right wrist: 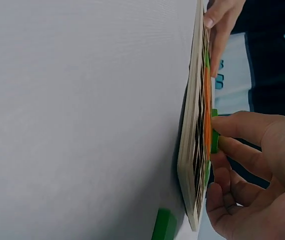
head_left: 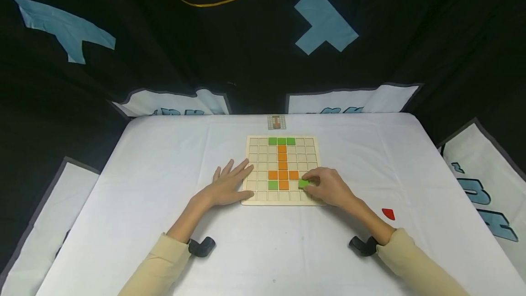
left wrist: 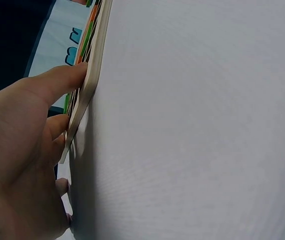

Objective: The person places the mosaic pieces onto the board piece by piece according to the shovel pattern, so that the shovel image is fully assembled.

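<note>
A pale wooden grid board (head_left: 252,198) lies on the white table. Orange square tiles (head_left: 282,157) form a column with a short crossbar, several green tiles (head_left: 281,141) top it, and another green tile (head_left: 273,185) sits low on the left. Between thumb and fingertips, my right hand (head_left: 332,187) pinches a green square tile (head_left: 303,183) over the lower right cells; the right wrist view shows this tile (right wrist: 214,131) standing proud of the board's face. My left hand (head_left: 227,185) rests at the board's left edge, fingers spread and thumb on the near corner.
Beyond the board's far edge lies a small pattern card (head_left: 276,122). A red quarter-round piece (head_left: 388,214) is on the table near the right forearm. In the right wrist view, a green block (right wrist: 163,225) lies beside the board. A black patterned cloth (head_left: 246,58) hangs behind.
</note>
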Available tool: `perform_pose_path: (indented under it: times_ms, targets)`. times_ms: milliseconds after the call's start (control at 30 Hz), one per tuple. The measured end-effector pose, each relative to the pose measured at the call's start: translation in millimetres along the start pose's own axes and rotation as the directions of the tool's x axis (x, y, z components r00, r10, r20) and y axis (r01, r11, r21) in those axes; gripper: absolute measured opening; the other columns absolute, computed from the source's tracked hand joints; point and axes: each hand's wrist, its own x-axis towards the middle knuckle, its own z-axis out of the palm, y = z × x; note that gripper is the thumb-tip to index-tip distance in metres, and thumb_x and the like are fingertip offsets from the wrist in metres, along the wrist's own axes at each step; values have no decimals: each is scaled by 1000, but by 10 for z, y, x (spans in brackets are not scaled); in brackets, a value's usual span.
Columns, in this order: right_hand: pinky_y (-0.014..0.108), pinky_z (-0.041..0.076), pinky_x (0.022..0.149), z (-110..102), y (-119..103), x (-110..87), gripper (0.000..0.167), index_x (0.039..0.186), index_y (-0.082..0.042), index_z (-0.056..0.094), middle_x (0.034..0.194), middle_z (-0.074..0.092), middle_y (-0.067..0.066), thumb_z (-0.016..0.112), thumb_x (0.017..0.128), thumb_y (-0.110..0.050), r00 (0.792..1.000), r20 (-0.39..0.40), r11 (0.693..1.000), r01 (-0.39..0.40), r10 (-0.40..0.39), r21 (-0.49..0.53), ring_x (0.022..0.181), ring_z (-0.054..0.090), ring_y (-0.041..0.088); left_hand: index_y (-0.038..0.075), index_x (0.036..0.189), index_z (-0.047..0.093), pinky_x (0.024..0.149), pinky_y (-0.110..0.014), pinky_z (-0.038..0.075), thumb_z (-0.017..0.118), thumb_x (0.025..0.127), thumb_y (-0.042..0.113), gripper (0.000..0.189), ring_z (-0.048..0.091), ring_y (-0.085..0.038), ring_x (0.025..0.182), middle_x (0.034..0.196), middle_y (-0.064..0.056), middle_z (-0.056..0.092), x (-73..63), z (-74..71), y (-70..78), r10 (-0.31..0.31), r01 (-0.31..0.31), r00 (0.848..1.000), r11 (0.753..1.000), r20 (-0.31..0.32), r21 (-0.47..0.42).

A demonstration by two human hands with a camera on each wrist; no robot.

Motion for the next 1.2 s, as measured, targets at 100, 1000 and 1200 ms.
perform_pose_path:
  times_ms: [100, 1000, 1200]
  targets:
    - [42, 49, 87, 27, -33, 39, 25, 106, -5, 77, 108, 72, 7, 79, 81, -11, 1000, 13, 1000, -5, 5, -10, 100, 61, 22, 13, 159, 28, 111, -69, -4, 59, 95, 50, 81, -3, -43, 149, 166, -8, 12, -5, -5, 3, 0, 0, 1000, 1000, -4, -3]
    - [35, 48, 79, 134, -144, 121, 22, 104, -5, 78, 109, 71, 7, 78, 81, -7, 999, 51, 1000, 11, -10, -6, 92, 58, 20, 14, 159, 26, 111, -69, -4, 59, 95, 51, 82, -4, -42, 149, 167, -6, 10, 16, 9, -18, 7, -7, 1000, 1000, 1, 10]
    - [37, 50, 84, 152, -149, 127, 20, 101, -6, 78, 104, 71, 4, 78, 81, -7, 999, 40, 1000, 1, -1, 1, 95, 60, 19, 13, 159, 27, 111, -69, -4, 59, 95, 51, 81, -4, -43, 149, 167, -7, 11, 15, 18, -15, 0, 0, 1000, 1000, -1, 13]
